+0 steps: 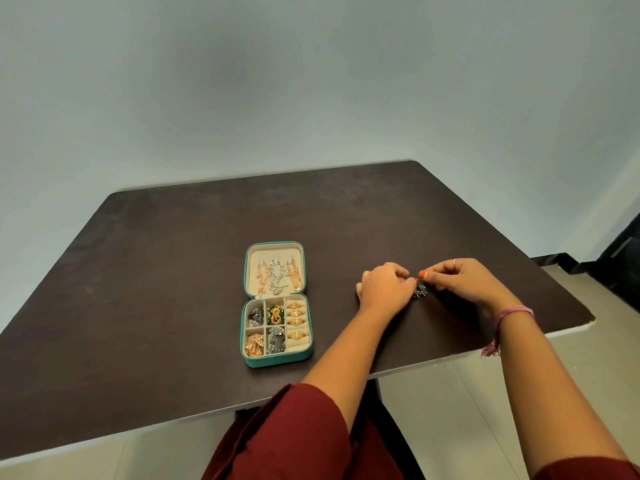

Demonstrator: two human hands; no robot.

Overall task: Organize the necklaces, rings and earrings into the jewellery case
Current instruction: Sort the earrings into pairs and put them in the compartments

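Fingertips of left hand point(384, 289) and right hand point(464, 278) are pinching 1 dark silver cluster earring point(419, 291), dangling downward, right of the open teal jewellery case point(277, 360).

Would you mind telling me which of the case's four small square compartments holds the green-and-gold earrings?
The far one of the middle column, next to the ring rolls. The other three hold dark silver or rose-gold pieces with no green.

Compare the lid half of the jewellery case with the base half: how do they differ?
The lid half has one undivided panel; the base half is split into compartments. The lid half holds hanging chains; the base half holds gold rings and earring clusters. The lid half lies farther from the person. Both have a teal shell and cream lining.
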